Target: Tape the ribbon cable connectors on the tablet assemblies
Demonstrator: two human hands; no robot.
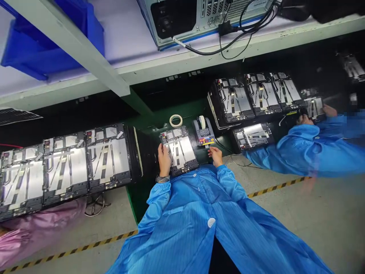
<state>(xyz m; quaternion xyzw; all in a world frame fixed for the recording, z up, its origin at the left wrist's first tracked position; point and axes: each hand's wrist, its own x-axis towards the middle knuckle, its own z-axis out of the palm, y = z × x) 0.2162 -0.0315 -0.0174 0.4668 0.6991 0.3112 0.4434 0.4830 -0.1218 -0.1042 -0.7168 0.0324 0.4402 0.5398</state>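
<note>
Your hands were apart. The left hand was clamped on the left edge of the open device, which lay on the desk; the right hand was at the tape dispenser's front—whether it pinched a strip, I couldn't quite tell. A hard sideways tug could have dragged the dispenser into the device—they stood close.

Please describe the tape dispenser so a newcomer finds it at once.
On the green bench, find the device at the left hand. The tape dispenser is the small grey machine to its right, at the right hand. Unlike the loose tape ring nearby, it holds its roll upright above a coloured front.
</note>
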